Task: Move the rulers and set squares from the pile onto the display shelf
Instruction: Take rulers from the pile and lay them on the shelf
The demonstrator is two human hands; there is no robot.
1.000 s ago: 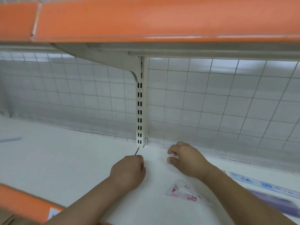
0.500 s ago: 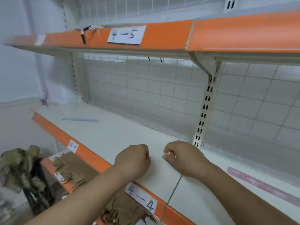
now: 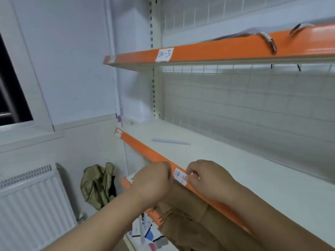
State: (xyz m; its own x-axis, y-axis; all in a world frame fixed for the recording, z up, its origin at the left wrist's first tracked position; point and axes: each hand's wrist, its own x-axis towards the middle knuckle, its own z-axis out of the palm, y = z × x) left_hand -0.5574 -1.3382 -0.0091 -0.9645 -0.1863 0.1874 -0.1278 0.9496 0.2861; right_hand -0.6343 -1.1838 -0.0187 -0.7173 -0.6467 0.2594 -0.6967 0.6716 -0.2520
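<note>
Both hands are hovering at the orange front edge of the display shelf [image 3: 253, 169], either side of a handwritten label [image 3: 179, 175]. The left hand [image 3: 152, 180] is showing only its back, fingers curled under; whether they are clamping anything cannot be told. The right hand [image 3: 208, 180] is curling by the label, its grip equally unclear. One pale ruler [image 3: 170, 141] is lying on the shelf, well apart. Below, the pile [image 3: 146, 232] is peeking out, blurred and partly hidden by the arms.

Shelf label [image 3: 180, 177] half covered by the right hand [image 3: 208, 180], fingers of the left hand [image 3: 152, 180] hidden just left of the label, pale ruler [image 3: 170, 141] beyond the label blurred, pile [image 3: 146, 232] below it indistinct
</note>
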